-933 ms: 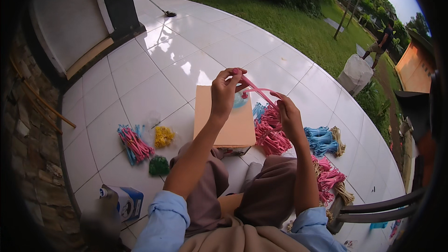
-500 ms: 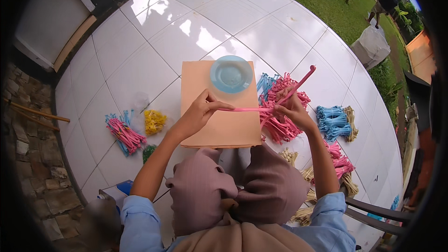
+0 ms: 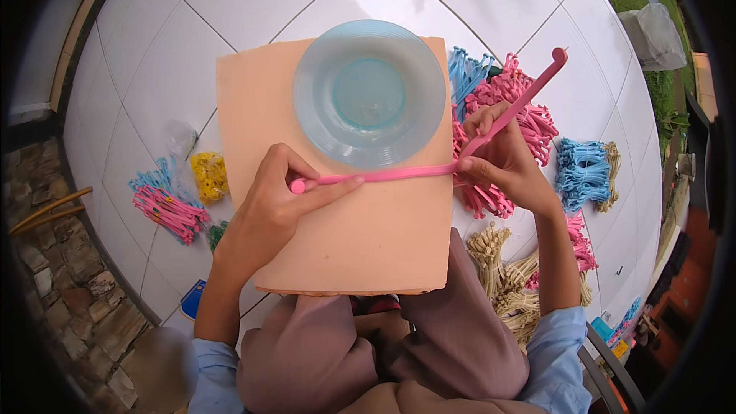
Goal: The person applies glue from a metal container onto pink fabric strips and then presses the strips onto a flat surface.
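Looking down from my head, I see my left hand pinching one end of a long pink strip. My left fingers are curled shut on it. My right hand pinches the strip too, fingers closed, at the spot where it bends and pokes up and away. Between my hands the strip lies flat across a peach board on my lap. Just past my fingers sits a clear blue bowl on the board. A pile of pink pieces lies on the white tile floor right behind my right hand. More pink and blue pieces lie left of my left hand.
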Demonstrator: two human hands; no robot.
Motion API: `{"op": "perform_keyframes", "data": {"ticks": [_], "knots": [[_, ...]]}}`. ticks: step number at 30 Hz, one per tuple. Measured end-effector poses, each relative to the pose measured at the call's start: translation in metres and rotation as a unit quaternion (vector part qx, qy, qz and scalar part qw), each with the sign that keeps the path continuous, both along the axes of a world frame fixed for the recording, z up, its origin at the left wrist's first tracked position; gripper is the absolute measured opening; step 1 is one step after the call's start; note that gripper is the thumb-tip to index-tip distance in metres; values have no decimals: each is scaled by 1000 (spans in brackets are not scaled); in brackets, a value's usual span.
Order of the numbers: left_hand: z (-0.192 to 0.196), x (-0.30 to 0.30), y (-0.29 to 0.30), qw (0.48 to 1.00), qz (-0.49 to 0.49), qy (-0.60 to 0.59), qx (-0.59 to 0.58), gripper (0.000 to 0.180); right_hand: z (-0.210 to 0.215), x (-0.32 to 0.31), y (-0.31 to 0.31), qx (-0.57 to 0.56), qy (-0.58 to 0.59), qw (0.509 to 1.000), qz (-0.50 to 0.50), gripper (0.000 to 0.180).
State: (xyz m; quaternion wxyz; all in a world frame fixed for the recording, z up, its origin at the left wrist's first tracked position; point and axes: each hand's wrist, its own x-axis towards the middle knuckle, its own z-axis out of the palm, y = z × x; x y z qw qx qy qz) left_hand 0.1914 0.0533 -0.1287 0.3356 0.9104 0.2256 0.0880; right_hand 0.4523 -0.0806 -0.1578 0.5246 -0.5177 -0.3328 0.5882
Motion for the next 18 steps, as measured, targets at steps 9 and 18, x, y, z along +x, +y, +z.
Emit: {"op": "perform_keyframes", "data": {"ticks": [9, 18], "knots": [[-1, 5, 4, 1000, 6, -6, -5, 40, -10, 10, 4, -1, 48, 999, 23, 35], [-3, 3, 3, 1000, 0, -5, -2, 38, -15, 13, 5, -24, 38, 998, 37, 37]]}}
